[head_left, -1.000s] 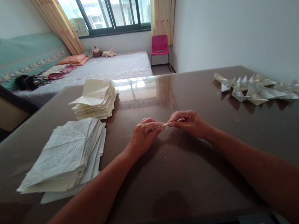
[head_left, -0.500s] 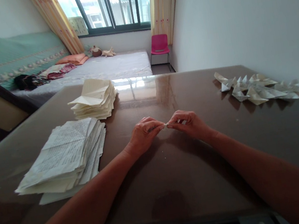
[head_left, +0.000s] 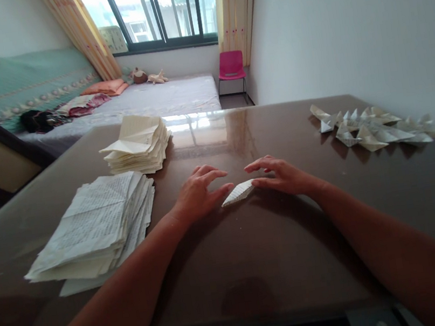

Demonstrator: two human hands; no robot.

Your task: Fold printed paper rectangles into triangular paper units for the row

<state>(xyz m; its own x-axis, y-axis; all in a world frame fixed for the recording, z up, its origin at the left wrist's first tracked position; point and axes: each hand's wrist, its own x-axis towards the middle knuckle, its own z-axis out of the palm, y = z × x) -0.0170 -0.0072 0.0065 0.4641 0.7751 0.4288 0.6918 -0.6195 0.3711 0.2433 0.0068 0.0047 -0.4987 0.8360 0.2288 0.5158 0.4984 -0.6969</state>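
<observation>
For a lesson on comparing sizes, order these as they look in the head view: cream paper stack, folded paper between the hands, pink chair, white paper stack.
Largest to smallest:
white paper stack
cream paper stack
pink chair
folded paper
The chair stands farther away, so true sizes may differ.

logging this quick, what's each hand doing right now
Left hand: open, close to the folded paper, contact unclear.
Right hand: open, at the paper's right tip, contact unclear.
</observation>
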